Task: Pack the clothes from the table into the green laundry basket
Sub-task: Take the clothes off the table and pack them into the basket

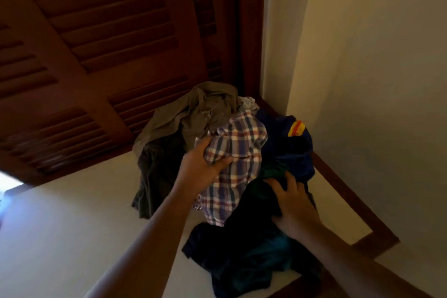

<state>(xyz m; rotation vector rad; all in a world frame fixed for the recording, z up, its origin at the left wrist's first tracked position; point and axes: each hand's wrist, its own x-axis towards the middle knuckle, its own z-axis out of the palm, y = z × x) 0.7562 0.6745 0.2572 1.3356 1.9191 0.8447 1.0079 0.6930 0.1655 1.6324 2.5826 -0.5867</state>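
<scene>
Head view: my left hand clamps the plaid shirt and my right hand curls into a dark garment, bunching the clothes pile at the tabletop's far right corner for one lift; the green laundry basket is out of sight.

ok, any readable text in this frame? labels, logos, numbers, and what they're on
No readable text anywhere in this frame.
On the blue garment: a yellow and red striped patch; no letters can be made out on it.
On the plaid shirt gripped by the left hand and the dark garment gripped by the right hand: no tag or print shows.
</scene>
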